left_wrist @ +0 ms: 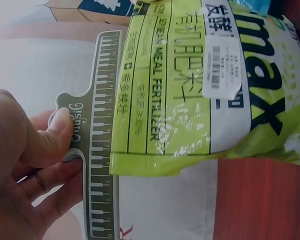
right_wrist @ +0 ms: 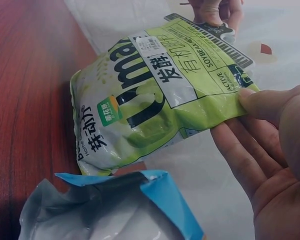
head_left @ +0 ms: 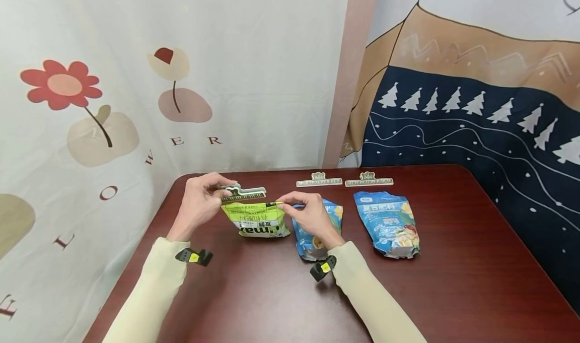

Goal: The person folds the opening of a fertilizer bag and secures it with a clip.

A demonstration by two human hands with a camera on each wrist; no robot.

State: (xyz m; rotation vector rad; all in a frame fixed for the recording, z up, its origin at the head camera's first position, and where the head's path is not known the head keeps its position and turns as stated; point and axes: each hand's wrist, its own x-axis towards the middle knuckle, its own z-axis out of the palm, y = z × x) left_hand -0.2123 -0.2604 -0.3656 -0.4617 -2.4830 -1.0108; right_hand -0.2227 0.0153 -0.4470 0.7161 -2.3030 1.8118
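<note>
A green fertilizer bag (head_left: 258,221) stands on the table with its top edge level. Its upper corner is pinched between thumb and fingers of my right hand (head_left: 312,216). My left hand (head_left: 201,202) grips the handle of a bag clip (left_wrist: 101,135) printed with a piano-key ruler. In the left wrist view the clip's long edge lies along the bag's top edge; whether it bites the bag I cannot tell. The right wrist view shows the clip at the far side of the bag (right_wrist: 140,90), beyond my right hand (right_wrist: 275,130).
A blue bag (head_left: 304,239) stands partly behind my right hand, its top open in the right wrist view. Another blue bag (head_left: 388,225) lies to the right. Two more clips (head_left: 319,181) lie along the table's (head_left: 453,282) back edge, before printed curtains (head_left: 254,81).
</note>
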